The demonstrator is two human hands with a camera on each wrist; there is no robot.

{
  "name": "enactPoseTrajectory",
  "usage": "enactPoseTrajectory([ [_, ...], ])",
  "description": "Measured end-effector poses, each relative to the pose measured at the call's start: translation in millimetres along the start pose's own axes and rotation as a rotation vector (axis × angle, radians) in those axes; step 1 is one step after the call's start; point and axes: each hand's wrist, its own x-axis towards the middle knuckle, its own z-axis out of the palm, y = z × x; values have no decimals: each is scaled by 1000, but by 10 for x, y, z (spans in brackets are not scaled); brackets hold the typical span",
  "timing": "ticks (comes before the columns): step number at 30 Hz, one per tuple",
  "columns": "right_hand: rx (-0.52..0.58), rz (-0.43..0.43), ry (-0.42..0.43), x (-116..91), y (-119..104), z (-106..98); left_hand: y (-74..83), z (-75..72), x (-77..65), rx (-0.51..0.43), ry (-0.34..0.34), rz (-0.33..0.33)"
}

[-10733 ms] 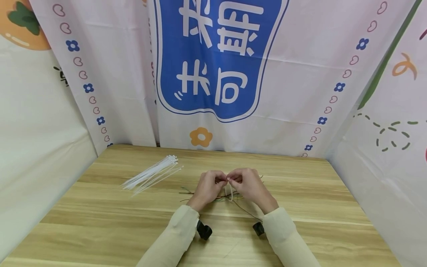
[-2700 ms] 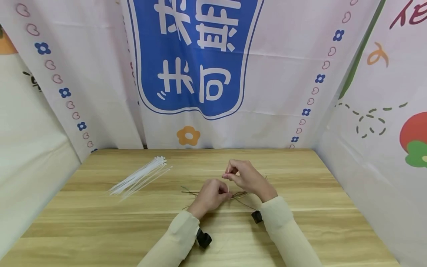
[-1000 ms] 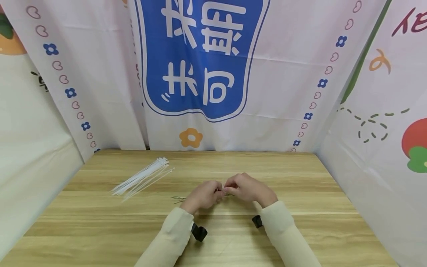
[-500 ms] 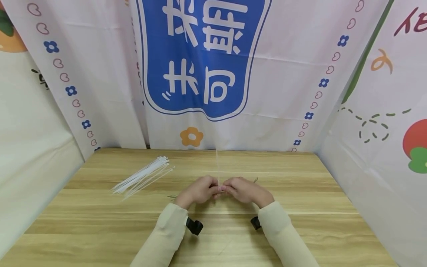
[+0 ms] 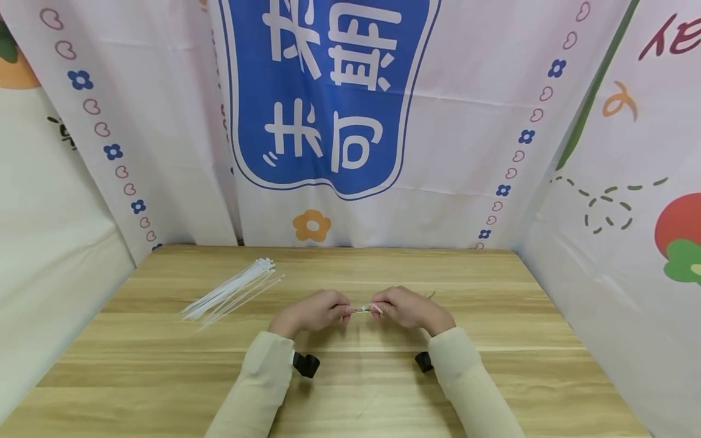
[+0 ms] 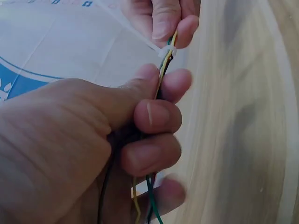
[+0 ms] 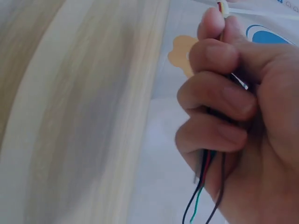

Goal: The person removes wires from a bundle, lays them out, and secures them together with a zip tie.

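Observation:
A thin bundle of coloured wires (image 5: 357, 311) stretches between the two hands, lifted off the table. My left hand (image 5: 317, 311) grips one side of it; in the left wrist view several fingers curl round the wires (image 6: 163, 70), and loose ends hang below. My right hand (image 5: 408, 309) grips the other side, with wire ends (image 7: 223, 172) trailing from its curled fingers. Between the hands a white cable tie (image 6: 167, 50) sits snug around the bundle, its long tail sticking out sideways. The right wrist view catches only the cable tie's head (image 7: 224, 8) at the top edge.
A pile of white cable ties (image 5: 232, 289) lies on the wooden table (image 5: 361, 389), left of the hands. Behind the table hangs a printed white cloth (image 5: 449, 152), with more cloth at both sides. Black wrist cameras (image 5: 306, 365) sit by the cuffs.
The cable tie was a wide loop 10.7 seconds ago and is now small around the wires. Since half a second ago the hands have moved apart, the left hand leftward, uncovering the bundle between them.

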Motion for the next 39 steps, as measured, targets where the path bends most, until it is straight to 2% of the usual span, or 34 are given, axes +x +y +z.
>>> enactPoseTrajectory([
  [5, -3, 11, 31, 2, 2, -8, -22, -12, -8, 25, 34, -21],
  [11, 60, 24, 38, -9, 28, -12, -18, -13, -16, 63, 77, -53],
  [17, 52, 28, 40, -36, 27, -37, 19, -63, -69, 154, 86, -35],
  [22, 72, 32, 49, -49, 17, -62, 46, -77, -96, 234, 98, -45],
  [27, 85, 25, 28, -57, 21, -85, 8, -41, -91, 314, 197, -97],
  [30, 50, 14, 32, -69, 14, -105, -40, -24, -81, 356, 276, -119],
  [33, -26, 11, 70, -81, 7, -111, -82, -18, -79, 379, 317, -125],
  [39, -230, 5, 220, -75, -8, -98, -116, -41, -84, 380, 297, -114],
])
